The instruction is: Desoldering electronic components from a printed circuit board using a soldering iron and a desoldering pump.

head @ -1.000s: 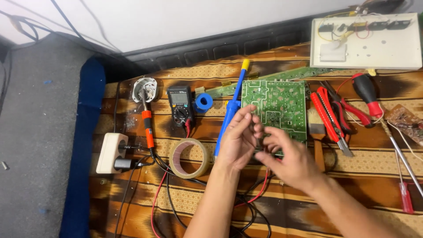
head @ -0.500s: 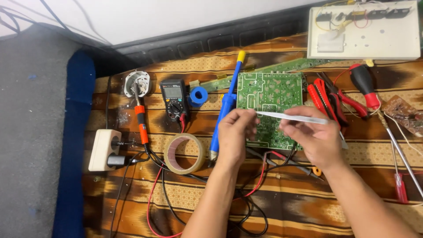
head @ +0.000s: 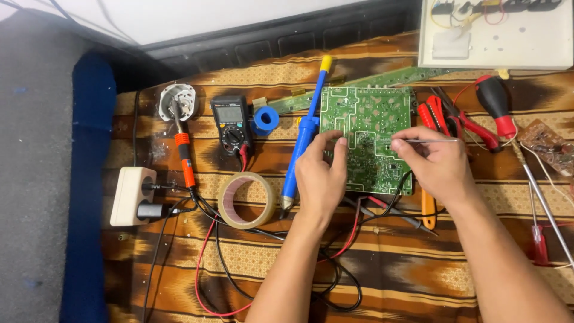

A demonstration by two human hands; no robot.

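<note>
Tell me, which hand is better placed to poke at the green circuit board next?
Probably the right hand: it pinches thin metal tweezers, tips at the middle of the green circuit board. The left hand holds no tool; its fingers rest on the board's left edge, steadying it.

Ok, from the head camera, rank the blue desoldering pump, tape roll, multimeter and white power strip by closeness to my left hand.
From the left hand:
1. Blue desoldering pump, just beside it.
2. Tape roll, further left.
3. Multimeter, upper left.
4. White power strip, far left edge.

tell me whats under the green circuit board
The green circuit board lies on the patterned brown cloth. Red and black leads emerge below its lower edge; anything beneath the board itself is covered.
</note>
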